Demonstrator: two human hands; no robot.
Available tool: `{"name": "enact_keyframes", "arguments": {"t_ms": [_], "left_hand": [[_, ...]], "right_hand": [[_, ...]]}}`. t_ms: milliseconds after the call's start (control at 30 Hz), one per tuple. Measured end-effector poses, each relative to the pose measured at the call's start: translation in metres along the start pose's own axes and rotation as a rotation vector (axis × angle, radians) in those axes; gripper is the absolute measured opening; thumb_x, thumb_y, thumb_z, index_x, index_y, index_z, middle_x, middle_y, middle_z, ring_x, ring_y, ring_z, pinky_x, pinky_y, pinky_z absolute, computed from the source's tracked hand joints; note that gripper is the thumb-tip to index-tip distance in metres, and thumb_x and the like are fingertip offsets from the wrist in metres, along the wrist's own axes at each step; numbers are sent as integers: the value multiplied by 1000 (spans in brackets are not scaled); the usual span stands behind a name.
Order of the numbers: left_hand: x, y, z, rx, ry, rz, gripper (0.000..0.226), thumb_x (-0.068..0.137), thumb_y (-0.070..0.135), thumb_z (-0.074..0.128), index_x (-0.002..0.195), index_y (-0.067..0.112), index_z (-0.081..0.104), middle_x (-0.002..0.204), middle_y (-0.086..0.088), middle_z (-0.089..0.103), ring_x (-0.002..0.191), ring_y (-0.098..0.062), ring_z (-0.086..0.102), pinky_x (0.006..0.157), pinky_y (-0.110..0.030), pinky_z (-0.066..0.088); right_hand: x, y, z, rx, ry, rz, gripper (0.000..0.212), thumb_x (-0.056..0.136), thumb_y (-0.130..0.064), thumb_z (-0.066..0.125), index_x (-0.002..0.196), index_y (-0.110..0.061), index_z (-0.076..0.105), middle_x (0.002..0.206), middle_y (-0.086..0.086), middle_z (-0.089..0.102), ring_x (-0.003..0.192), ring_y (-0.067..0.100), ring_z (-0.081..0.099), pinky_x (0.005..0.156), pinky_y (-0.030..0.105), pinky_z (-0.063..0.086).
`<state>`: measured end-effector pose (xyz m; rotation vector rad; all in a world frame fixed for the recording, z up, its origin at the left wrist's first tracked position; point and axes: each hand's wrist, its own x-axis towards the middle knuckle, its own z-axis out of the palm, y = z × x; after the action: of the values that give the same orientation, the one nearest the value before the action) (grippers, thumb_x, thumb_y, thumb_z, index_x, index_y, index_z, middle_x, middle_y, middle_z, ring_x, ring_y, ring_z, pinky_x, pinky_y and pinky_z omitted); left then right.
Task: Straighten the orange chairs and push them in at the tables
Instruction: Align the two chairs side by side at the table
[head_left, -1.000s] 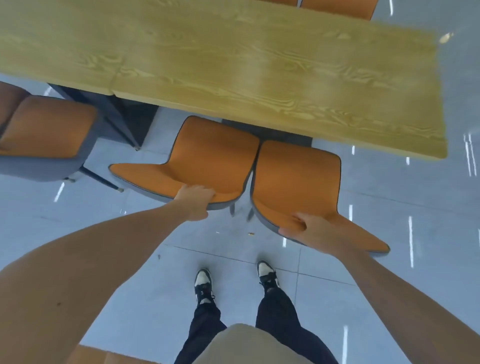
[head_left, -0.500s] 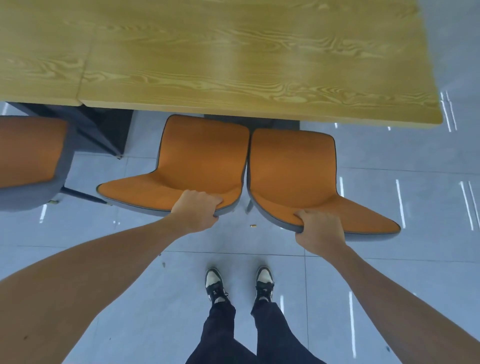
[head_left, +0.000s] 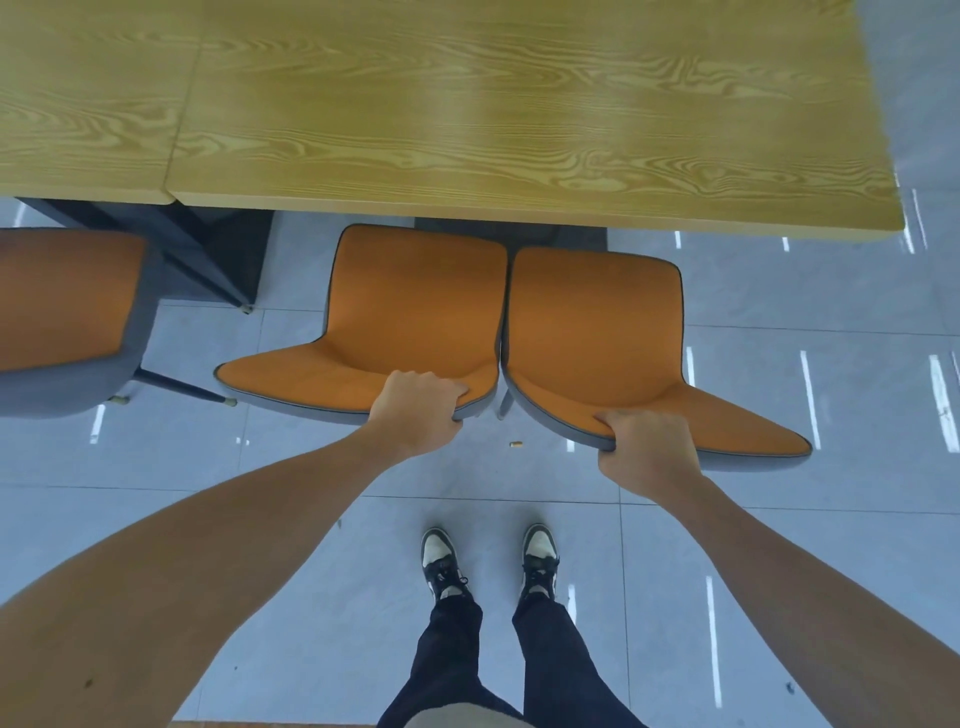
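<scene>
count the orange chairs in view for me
3. One at the table, its back gripped by the left hand; one touching it, gripped by the right hand; one cut off at the left edge. Others may be out of frame.

Two chairs stand side by side, touching, in front of the table (head_left: 519, 130). The left chair (head_left: 410, 312) and the right chair (head_left: 592, 332) have their front edges just under the table's near edge. The left hand (head_left: 415, 410) grips the back of the left chair. The right hand (head_left: 644, 447) grips the back of the right chair. A third chair (head_left: 62, 301) stands well off to the left. Two feet stand on the floor (head_left: 779, 519) behind the chairs.
</scene>
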<state>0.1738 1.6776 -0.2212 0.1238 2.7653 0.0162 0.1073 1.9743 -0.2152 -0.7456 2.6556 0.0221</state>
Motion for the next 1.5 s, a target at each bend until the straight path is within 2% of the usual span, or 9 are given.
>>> {"name": "enact_keyframes", "arguments": {"t_ms": [367,633,833,933,1100,1200,1300,1400,1500], "left_hand": [[2,4,0,-17,3,4,13,90,36,59,82,25,57,60,5,58,52,-16,55,45,-24,33],[-4,11,1,-33,6,-37,8,90,33,59,88,26,63,63,5,60,56,-17,58,48,-25,38],[-2,11,1,-26,8,-43,8,89,34,60,89,27,64,60,5,58,55,-18,55,45,-25,30],[-3,12,1,-53,-1,-64,8,87,32,60,83,26,60,59,5,55,54,-18,54,46,-26,30],[-6,14,-2,-166,-37,-100,8,90,33,61,90,25,61,73,6,63,67,-18,60,51,-28,38],[-8,14,-11,-285,-106,-78,16,89,33,63,95,19,60,84,1,65,79,-22,63,58,-31,45],[-20,6,-21,-402,-152,-53,24,88,37,65,100,16,61,88,0,64,81,-23,61,64,-36,48],[-36,-15,-33,-548,-201,-88,38,89,53,62,110,21,63,100,5,65,93,-23,61,71,-33,48],[-55,-50,-45,-565,-234,-214,69,91,64,52,147,25,48,149,2,51,135,-27,48,103,-43,44]], "right_hand": [[1,2,3,31,89,-24,11,55,-13,64,63,-20,63,43,-6,43,38,18,35,40,18,29],[-1,0,8,7,73,12,8,57,-15,60,61,-22,57,44,-5,43,40,18,41,41,18,24],[1,3,9,24,69,3,16,59,-19,57,71,-26,64,51,-7,49,45,16,46,42,19,26],[2,5,8,33,50,-3,32,64,-20,60,92,-28,70,62,-10,56,51,16,52,44,20,33],[7,10,-6,64,-158,-69,42,74,-29,58,116,-29,58,88,-12,63,78,16,58,57,29,46],[20,6,-20,156,-429,-25,33,71,-44,61,96,-23,54,83,-7,60,73,16,59,59,31,46],[37,-12,-37,247,-551,-24,52,68,-66,63,83,-18,51,78,-5,52,69,17,52,63,32,37],[58,-45,-60,228,-508,-95,73,81,-72,54,132,-20,55,124,-4,59,115,22,56,92,38,46],[82,-94,-88,137,-425,-175,80,89,-66,50,150,-17,36,152,2,44,133,25,46,105,44,42]]}}
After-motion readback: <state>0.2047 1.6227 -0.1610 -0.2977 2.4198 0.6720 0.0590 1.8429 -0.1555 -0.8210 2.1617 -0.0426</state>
